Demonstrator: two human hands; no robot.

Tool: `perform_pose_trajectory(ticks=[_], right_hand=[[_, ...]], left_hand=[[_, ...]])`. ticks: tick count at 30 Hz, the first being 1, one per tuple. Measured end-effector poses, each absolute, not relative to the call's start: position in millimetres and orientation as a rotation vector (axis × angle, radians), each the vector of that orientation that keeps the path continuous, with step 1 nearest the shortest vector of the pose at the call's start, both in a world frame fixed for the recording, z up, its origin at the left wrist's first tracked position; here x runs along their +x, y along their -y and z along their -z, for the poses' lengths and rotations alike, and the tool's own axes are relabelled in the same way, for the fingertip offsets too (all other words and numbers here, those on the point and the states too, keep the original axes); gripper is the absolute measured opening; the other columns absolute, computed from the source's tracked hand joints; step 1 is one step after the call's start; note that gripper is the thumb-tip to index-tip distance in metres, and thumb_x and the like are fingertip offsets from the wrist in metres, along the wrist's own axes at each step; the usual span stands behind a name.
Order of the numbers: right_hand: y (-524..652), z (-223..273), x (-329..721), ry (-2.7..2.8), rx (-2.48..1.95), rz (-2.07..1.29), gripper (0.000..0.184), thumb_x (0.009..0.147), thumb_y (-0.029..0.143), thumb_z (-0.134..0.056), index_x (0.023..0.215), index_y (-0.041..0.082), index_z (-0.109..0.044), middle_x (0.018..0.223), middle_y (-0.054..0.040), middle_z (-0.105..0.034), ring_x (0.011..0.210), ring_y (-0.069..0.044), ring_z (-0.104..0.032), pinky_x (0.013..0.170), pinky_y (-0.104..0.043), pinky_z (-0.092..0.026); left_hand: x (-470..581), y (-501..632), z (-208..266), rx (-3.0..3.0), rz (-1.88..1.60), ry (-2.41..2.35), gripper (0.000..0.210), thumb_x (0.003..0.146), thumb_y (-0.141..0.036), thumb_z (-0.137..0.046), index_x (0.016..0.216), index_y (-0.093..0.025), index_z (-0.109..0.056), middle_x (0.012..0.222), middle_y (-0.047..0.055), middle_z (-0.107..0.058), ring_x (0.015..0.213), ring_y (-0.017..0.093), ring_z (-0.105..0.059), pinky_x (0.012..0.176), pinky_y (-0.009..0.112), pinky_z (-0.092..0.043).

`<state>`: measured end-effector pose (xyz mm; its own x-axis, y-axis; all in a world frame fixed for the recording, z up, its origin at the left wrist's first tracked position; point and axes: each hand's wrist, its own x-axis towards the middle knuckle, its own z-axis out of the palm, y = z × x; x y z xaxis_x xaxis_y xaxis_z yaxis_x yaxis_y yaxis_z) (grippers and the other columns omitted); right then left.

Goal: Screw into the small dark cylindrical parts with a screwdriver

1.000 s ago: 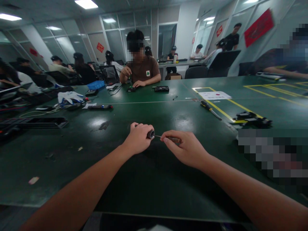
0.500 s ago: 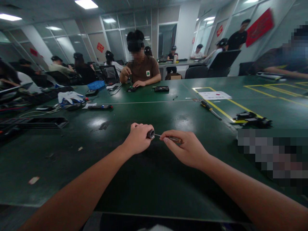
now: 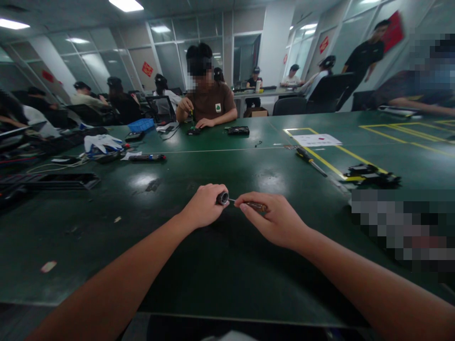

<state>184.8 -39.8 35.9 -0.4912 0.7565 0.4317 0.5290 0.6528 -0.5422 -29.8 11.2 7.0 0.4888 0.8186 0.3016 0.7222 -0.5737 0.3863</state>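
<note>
My left hand [image 3: 203, 207] is closed around a dark cylindrical part [image 3: 222, 198], whose round, hollow-looking end faces right and toward me. Most of that part is hidden inside my fingers. In my right hand [image 3: 275, 215] is a small screwdriver [image 3: 256, 205] with an orange-brown, see-through handle, pinched between thumb and fingers. Its thin metal shaft points left and reaches the end of the cylindrical part; whether the tip sits in a screw is too small to tell. Both hands are just above the green table [image 3: 227, 270].
A larger screwdriver [image 3: 311, 162] and black parts [image 3: 371, 176] lie at right, near a paper sheet [image 3: 317, 140]. At left are white gloves [image 3: 102, 143], a pen-like tool [image 3: 147, 158] and a blue bin [image 3: 141, 125]. A co-worker [image 3: 208, 102] sits opposite.
My hands stay almost in place, the screwdriver still against the cylindrical part; my left fingers are drawn in slightly. A standing person at back right has moved to the right.
</note>
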Motion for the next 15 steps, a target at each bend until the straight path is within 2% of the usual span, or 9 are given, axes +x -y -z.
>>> perform_pose_trajectory(ticks=[7,11,15], right_hand=[[39.1,-32.4,181.8,2.253,-1.006,-0.358,0.02,0.098,0.026,-0.054,0.105,0.019,-0.072,0.091,-0.0031,-0.076,0.074,-0.015,-0.068,0.068,-0.026,-0.047],[41.4,-34.1,182.8,2.194,-1.048,-0.318,0.019,0.097,0.025,-0.054,0.096,0.019,-0.073,0.083,-0.0024,-0.076,0.066,-0.014,-0.067,0.065,-0.026,-0.046],[42.5,-33.9,183.9,2.126,-1.032,-0.302,0.02,0.096,0.025,-0.055,0.094,0.019,-0.073,0.083,-0.0025,-0.076,0.064,-0.014,-0.067,0.063,-0.025,-0.046]], left_hand=[[-28.7,-13.0,-3.0,2.621,-0.612,-1.366,0.005,0.09,-0.023,-0.057,0.089,-0.021,-0.062,0.085,0.002,-0.066,0.086,0.021,-0.058,0.081,0.037,-0.041],[-26.7,-11.9,-6.2,2.609,-0.629,-1.389,0.004,0.089,-0.022,-0.058,0.088,-0.021,-0.062,0.084,0.002,-0.066,0.085,0.021,-0.058,0.08,0.037,-0.04],[-26.8,-11.4,-7.6,2.583,-0.649,-1.374,0.003,0.089,-0.022,-0.059,0.088,-0.021,-0.061,0.084,0.001,-0.065,0.084,0.02,-0.058,0.077,0.036,-0.039]])
